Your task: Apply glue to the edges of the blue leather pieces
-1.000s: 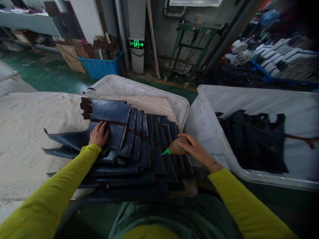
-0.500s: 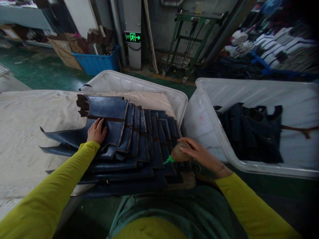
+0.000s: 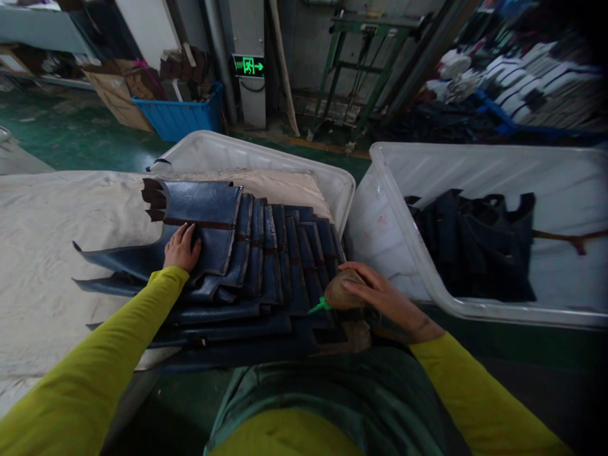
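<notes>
Several dark blue leather-like pieces [image 3: 202, 201] lie fanned in overlapping layers on a cloth-covered surface, each with a brown strip across it. My left hand [image 3: 182, 247] rests flat on the top piece, fingers stretched over it near the brown strip. In my right hand [image 3: 375, 288] is a brownish squeeze bottle [image 3: 342, 290] with a green nozzle, tilted so the nozzle points left and down. The tip is at the edges of the lower layers on the right; whether it touches them I cannot tell.
Cream cloth [image 3: 57, 215] covers the surface at left. Behind it stands a white bin [image 3: 266, 152]. At right, another white bin [image 3: 451, 310] holds dark blue pieces [image 3: 494, 247]. A blue crate [image 3: 175, 117] and a green metal stand [image 3: 327, 76] are farther back.
The view has shifted slightly. My left hand stays on the top piece, and my right hand keeps the squeeze bottle at nearly the same spot by the layered edges.
</notes>
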{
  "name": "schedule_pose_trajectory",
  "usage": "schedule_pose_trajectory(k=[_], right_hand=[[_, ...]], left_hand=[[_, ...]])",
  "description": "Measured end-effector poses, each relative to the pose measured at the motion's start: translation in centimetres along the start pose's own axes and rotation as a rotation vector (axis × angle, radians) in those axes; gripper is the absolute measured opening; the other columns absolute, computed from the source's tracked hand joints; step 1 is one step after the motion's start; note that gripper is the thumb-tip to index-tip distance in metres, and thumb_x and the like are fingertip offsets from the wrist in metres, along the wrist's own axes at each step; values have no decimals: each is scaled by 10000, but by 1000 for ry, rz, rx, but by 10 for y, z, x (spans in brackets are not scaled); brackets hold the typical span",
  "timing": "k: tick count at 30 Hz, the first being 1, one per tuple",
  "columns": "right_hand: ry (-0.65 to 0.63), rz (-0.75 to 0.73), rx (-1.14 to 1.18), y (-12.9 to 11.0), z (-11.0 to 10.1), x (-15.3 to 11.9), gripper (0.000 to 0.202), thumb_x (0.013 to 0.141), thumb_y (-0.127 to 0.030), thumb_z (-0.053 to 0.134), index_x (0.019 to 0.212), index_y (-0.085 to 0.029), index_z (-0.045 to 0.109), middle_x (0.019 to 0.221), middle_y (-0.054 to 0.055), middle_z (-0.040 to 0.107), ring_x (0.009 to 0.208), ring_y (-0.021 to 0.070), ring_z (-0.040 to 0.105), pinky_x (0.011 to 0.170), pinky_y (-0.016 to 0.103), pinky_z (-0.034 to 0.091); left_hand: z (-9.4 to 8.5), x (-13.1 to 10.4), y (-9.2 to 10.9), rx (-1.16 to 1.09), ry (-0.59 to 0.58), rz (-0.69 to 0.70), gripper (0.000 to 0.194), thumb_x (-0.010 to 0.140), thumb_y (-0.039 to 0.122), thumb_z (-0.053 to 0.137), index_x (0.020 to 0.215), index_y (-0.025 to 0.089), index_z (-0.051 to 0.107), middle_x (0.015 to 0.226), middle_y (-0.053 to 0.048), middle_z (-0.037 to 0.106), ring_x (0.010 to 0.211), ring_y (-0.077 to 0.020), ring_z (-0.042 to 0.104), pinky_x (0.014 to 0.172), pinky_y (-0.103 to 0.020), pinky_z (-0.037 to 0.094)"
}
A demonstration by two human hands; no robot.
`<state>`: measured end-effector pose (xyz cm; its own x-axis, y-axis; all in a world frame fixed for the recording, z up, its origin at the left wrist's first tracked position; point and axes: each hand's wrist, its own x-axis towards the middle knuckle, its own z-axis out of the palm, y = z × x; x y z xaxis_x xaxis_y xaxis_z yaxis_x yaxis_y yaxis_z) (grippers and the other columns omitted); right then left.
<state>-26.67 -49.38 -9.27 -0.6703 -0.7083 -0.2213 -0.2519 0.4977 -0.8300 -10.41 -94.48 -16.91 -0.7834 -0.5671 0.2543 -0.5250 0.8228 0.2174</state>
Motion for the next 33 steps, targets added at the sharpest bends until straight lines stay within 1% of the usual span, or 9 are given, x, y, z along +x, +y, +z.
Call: schedule_pose_trajectory(k=[3, 9, 11, 15, 17, 20, 28, 30, 33], right_hand=[[37, -46, -10, 0, 6, 3, 387, 822, -456, 512, 1136, -231, 496, 1087, 50, 566, 1025, 238, 544, 888, 364, 460], [206, -177, -43, 7, 13, 15, 394, 820, -428, 524, 1153, -226, 470, 1138, 67, 533, 1067, 240, 514, 957, 393, 411], [197, -177, -34, 7, 12, 14, 403, 815, -428, 534, 1158, -228, 468, 1137, 65, 537, 1058, 237, 522, 947, 387, 422], [59, -125, -12, 3, 8, 1, 385, 815, -429, 542, 1142, -232, 489, 1096, 55, 569, 1012, 228, 554, 893, 358, 465], [35, -118, -10, 2, 7, -3, 378, 822, -426, 536, 1145, -235, 491, 1094, 52, 572, 1012, 226, 555, 889, 353, 468], [84, -157, -45, 4, 9, 0, 376, 823, -417, 536, 1149, -235, 486, 1107, 58, 562, 1023, 229, 546, 906, 368, 455], [320, -345, -111, 6, 14, 37, 368, 820, -366, 547, 1146, -221, 459, 1125, 78, 518, 1079, 235, 500, 956, 408, 408], [320, -365, -114, 6, 13, 37, 372, 817, -360, 556, 1148, -223, 457, 1132, 74, 515, 1086, 234, 498, 965, 406, 402], [232, -360, -126, 7, 10, 33, 371, 819, -356, 561, 1155, -236, 461, 1142, 64, 519, 1092, 231, 498, 970, 396, 400]], left_hand=[[-1, 0, 1, 0, -2, 2, 545, 863, 416, 381, 1368, 210, 356, 1412, -92, 360, 1256, -292, 362, 997, -464, 331], [-3, -1, 3, 0, 2, 7, 543, 866, 416, 377, 1368, 210, 355, 1411, -93, 361, 1257, -291, 362, 999, -460, 331], [-4, -1, 3, -1, -2, 1, 545, 864, 415, 380, 1367, 204, 358, 1410, -96, 362, 1257, -292, 363, 999, -458, 332], [-2, 0, 1, -5, -3, 2, 544, 861, 410, 386, 1362, 198, 367, 1407, -95, 366, 1260, -288, 359, 1003, -456, 330], [-1, 0, 0, -6, 3, 5, 543, 861, 411, 387, 1362, 202, 368, 1408, -93, 365, 1258, -289, 361, 1000, -460, 333], [0, 0, 0, -3, 5, 6, 544, 863, 416, 385, 1364, 205, 365, 1410, -95, 363, 1255, -293, 365, 992, -463, 340], [-3, -1, 1, 1, 1, 9, 540, 869, 412, 376, 1370, 212, 351, 1412, -93, 358, 1256, -283, 364, 1004, -447, 329], [-2, -1, 1, 5, 4, 13, 540, 868, 413, 376, 1367, 208, 356, 1409, -93, 363, 1256, -282, 365, 1003, -443, 331], [-1, 0, 1, 6, 9, 20, 538, 868, 417, 374, 1362, 203, 366, 1406, -95, 368, 1254, -285, 368, 1001, -443, 334]])
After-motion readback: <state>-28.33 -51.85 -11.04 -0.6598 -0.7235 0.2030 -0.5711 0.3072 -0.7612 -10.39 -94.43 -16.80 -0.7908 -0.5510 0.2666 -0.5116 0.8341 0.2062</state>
